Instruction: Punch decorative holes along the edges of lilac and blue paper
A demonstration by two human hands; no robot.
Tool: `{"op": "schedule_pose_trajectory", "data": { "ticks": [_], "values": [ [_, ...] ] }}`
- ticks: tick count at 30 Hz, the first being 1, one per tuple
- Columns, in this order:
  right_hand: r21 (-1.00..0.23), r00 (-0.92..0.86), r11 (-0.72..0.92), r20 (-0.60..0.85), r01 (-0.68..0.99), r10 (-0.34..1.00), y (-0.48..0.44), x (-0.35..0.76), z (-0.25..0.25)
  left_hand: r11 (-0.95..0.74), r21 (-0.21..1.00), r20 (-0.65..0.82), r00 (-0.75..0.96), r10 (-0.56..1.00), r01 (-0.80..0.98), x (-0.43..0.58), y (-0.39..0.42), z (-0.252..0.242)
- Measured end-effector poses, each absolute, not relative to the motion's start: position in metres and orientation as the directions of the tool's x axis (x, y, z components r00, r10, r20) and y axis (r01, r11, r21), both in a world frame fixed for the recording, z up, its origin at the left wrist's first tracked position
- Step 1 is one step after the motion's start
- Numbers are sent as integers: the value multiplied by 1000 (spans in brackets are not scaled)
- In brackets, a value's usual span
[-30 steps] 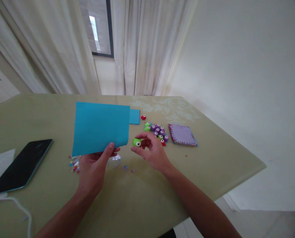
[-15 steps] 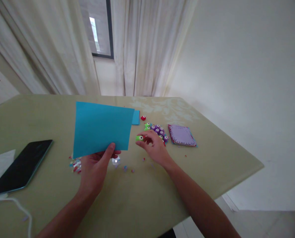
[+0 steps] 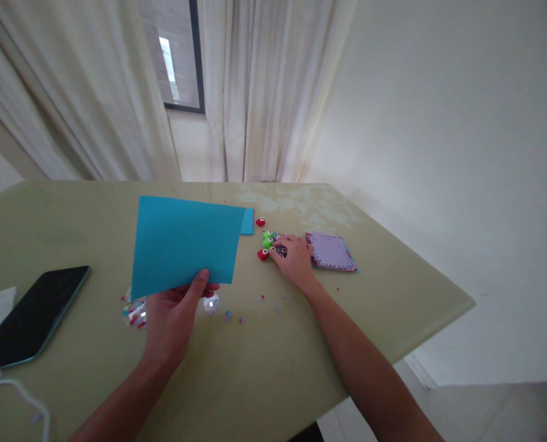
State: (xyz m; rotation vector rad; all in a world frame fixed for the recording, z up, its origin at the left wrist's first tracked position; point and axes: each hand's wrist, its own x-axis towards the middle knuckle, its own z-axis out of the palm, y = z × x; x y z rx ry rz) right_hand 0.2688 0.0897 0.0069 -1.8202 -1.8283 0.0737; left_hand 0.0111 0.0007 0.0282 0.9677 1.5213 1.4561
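A stiff blue sheet of paper [image 3: 188,245] stands tilted up in my left hand [image 3: 174,322], pinched along its lower edge between thumb and fingers. My right hand [image 3: 294,261] is down at the cluster of small one-eyed toys, its fingers curled over several of them. Whatever lies between its thumb and fingertips is partly hidden. Green toys [image 3: 268,242] show just beyond the fingertips, and a red toy [image 3: 263,254] sits left of the thumb. Another red toy [image 3: 261,221] stands apart, farther back. Purple ones are mostly covered by the hand.
A stitched lilac square pad [image 3: 332,252] lies right of my right hand. More blue paper [image 3: 248,222] lies behind the held sheet. Colourful scraps [image 3: 135,313] and a clear round piece [image 3: 211,303] lie near my left hand. A dark tablet [image 3: 31,322] and white cable [image 3: 29,396] are left.
My right hand has moved from in front of the cluster, where it held a green one-eyed toy, onto the toys. My left hand still holds the blue sheet. The view has shifted slightly.
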Motion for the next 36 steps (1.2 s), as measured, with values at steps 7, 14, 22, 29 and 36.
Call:
{"op": "schedule_pose_trajectory", "data": {
  "ticks": [7, 14, 22, 29, 36],
  "values": [
    [-364, -35, 129, 254, 922, 967, 90, 307, 15, 59, 998, -43, -397, 917, 29, 9, -1, 27],
    [-333, -62, 155, 275, 930, 959, 93, 306, 10, 81, 997, -70, -411, 909, 9, 7, 2, 20],
    [-418, -184, 538, 639, 732, 747, 83, 297, 22, 70, 997, -70, -419, 905, -16, 6, 4, 16],
    [-351, -215, 612, 718, 708, 661, 73, 292, 34, 63, 998, -57, -419, 906, 0, 3, 4, 12],
    [-461, -139, 348, 429, 816, 893, 90, 312, 17, 73, 997, -65, -425, 903, 3, 4, 3, 15]
  ]
}}
